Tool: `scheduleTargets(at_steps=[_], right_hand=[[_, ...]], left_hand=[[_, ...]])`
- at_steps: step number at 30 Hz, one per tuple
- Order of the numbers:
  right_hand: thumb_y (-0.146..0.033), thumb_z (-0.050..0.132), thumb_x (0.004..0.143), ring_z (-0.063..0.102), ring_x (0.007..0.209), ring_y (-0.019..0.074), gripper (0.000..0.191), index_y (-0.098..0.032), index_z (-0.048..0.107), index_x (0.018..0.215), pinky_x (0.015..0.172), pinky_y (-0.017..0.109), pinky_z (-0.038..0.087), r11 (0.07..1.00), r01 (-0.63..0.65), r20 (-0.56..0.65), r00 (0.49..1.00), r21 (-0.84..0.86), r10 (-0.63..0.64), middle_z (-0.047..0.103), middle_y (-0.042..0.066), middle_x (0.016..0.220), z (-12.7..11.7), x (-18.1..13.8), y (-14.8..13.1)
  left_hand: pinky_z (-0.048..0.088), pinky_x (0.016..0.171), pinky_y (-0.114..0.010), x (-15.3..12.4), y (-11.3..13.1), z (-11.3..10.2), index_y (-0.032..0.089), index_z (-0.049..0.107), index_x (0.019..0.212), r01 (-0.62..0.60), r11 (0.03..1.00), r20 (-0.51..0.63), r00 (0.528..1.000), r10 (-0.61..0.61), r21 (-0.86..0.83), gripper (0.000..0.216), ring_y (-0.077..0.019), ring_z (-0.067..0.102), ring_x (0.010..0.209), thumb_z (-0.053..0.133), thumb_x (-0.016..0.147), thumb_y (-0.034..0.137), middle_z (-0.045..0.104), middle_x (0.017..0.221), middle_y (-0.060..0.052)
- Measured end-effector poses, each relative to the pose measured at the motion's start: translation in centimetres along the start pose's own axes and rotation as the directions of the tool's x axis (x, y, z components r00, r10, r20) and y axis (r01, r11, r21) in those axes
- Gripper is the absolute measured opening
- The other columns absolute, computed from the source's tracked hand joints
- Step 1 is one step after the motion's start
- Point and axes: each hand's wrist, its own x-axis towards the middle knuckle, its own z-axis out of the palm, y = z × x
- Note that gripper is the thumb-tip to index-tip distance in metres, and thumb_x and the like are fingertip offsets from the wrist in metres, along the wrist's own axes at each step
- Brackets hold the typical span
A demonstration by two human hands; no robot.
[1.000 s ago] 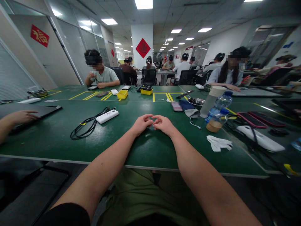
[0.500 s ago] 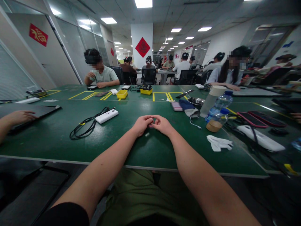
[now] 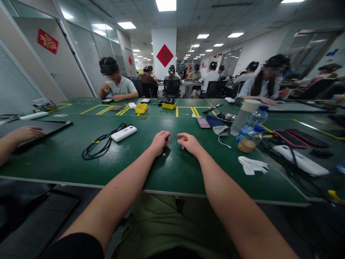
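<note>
Both of my hands are just above the green table (image 3: 183,172), with a small gap between them. My left hand (image 3: 160,143) is closed, thumb and forefinger pressed together; whatever it may hold is too small to make out. Opposite it, my right hand (image 3: 190,145) has its forefinger stretched toward the left hand, with the thumb apart and no object visible in the fingers. To the left lies a white power bank (image 3: 124,133) beside a coiled black cable (image 3: 99,145).
A crumpled white cloth or glove (image 3: 252,165), bottles (image 3: 246,144) and a pale cylinder (image 3: 241,117) stand or lie on the right. Red-edged phones (image 3: 289,139) are farther right. Yellow trays (image 3: 141,108) sit toward the back. Another person's hand (image 3: 28,133) rests on a dark laptop (image 3: 54,128).
My fingertips were together and have separated, the right hand moving slightly right and its forefinger extending. The left hand stays closed. The view has shifted slightly.
</note>
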Motion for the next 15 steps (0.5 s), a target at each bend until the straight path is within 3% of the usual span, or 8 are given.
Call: scheduleTargets(at_steps=[2, 4, 6, 8, 10, 15], right_hand=[[-0.027, 0.059, 0.076, 0.052, 0.048, 0.0085, 0.036, -0.015, 0.059, 0.111, 0.052, 0.022, 0.042, 1.0, -0.005, 0.006, 1.0, -0.006, 0.005, 0.056, -0.003, 0.065, 0.0, -0.1, -0.1], [-0.026, 0.059, 0.076, 0.052, 0.048, 0.0087, 0.035, -0.015, 0.059, 0.109, 0.052, 0.022, 0.042, 1.0, -0.009, 0.007, 1.0, -0.009, 0.01, 0.057, -0.003, 0.064, 0.0, -0.1, -0.1], [-0.025, 0.059, 0.076, 0.052, 0.048, 0.0087, 0.035, -0.014, 0.059, 0.109, 0.051, 0.021, 0.041, 1.0, -0.012, 0.007, 1.0, 0.003, 0.012, 0.057, -0.002, 0.063, 0.1, 0.0, 0.0], [-0.025, 0.059, 0.076, 0.051, 0.047, 0.0087, 0.035, -0.013, 0.059, 0.109, 0.05, 0.021, 0.041, 1.0, -0.009, 0.001, 1.0, 0.025, 0.009, 0.056, -0.003, 0.061, 0.1, 0.0, 0.1], [-0.025, 0.058, 0.076, 0.051, 0.047, 0.0086, 0.034, -0.013, 0.058, 0.109, 0.05, 0.021, 0.041, 0.999, -0.007, -0.003, 1.0, 0.041, 0.007, 0.057, -0.003, 0.061, 0.1, 0.1, 0.2], [-0.023, 0.059, 0.076, 0.052, 0.047, 0.0088, 0.034, -0.013, 0.059, 0.109, 0.051, 0.021, 0.043, 0.999, -0.028, -0.006, 1.0, 0.035, 0.029, 0.059, -0.002, 0.063, 0.0, 0.0, 0.1]], left_hand=[[0.039, 0.057, -0.024, -0.1, -0.2, 0.4, 0.017, 0.058, 0.079, -0.144, 0.917, 0.016, 0.989, 0.149, 0.371, 0.013, -0.0117, 0.049, 0.059, 0.053, 0.077, 0.028, 0.056, 0.068, -0.001], [0.041, 0.069, -0.028, -0.4, -0.4, 1.0, 0.017, 0.059, 0.079, -0.226, 0.72, 0.101, 0.972, 0.213, 0.656, 0.01, -0.0153, 0.053, 0.071, 0.055, 0.076, 0.026, 0.059, 0.075, -0.004], [0.041, 0.079, -0.032, -0.7, -0.6, 1.6, 0.017, 0.06, 0.084, -0.261, 0.507, 0.172, 0.961, 0.216, 0.822, 0.014, -0.0191, 0.054, 0.082, 0.055, 0.078, 0.028, 0.06, 0.084, -0.007], [0.039, 0.085, -0.036, -1.2, -0.8, 2.2, 0.017, 0.06, 0.094, -0.288, 0.325, 0.217, 0.947, 0.237, 0.901, 0.024, -0.0235, 0.053, 0.093, 0.053, 0.081, 0.036, 0.059, 0.095, -0.01], [0.038, 0.086, -0.038, -1.5, -0.9, 2.7, 0.017, 0.057, 0.105, -0.315, 0.209, 0.257, 0.93, 0.263, 0.926, 0.035, -0.0266, 0.05, 0.099, 0.046, 0.086, 0.043, 0.056, 0.104, -0.013], [0.038, 0.085, -0.037, -0.9, -1.4, 2.5, 0.019, 0.056, 0.106, -0.309, 0.128, 0.274, 0.933, 0.234, 0.942, 0.033, -0.0248, 0.049, 0.098, 0.037, 0.091, 0.04, 0.053, 0.105, -0.012]])
